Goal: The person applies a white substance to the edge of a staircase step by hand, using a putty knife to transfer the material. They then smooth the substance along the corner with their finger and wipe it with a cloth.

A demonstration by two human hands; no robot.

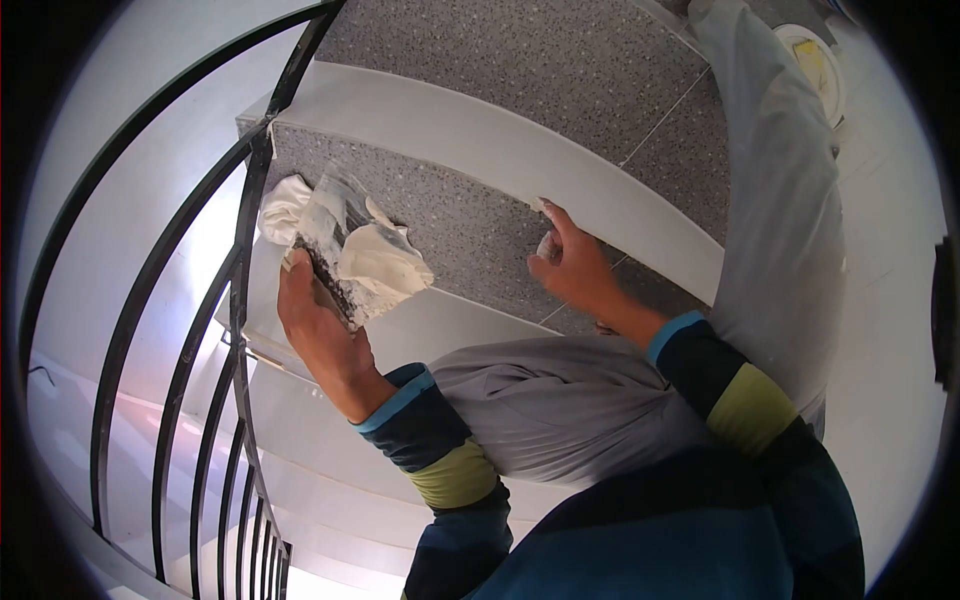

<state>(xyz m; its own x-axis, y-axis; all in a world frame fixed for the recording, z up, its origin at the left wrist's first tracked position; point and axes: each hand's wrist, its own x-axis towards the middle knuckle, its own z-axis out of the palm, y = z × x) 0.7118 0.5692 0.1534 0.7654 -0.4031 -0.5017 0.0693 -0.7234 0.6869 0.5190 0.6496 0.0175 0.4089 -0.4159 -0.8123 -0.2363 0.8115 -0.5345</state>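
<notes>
My left hand (325,325) grips the near edge of a clear plastic piece (335,205) that carries a thick lump of off-white paste (385,260). A crumpled white cloth or bag (286,208) lies just beyond it, by the railing. Over the speckled grey stair tread (450,210), my right hand (580,265) reaches to the white riser (540,150), its index finger stretched toward the riser's lower edge. Whitish paste coats that fingertip and the thumb area. Nothing else shows in the right hand.
Black metal railing bars (240,270) run along the left side. My grey-trousered legs (780,200) rest across the steps. A round white container (815,70) with something yellow inside stands at the upper right, beside the white wall (885,300). More white steps (330,440) descend below.
</notes>
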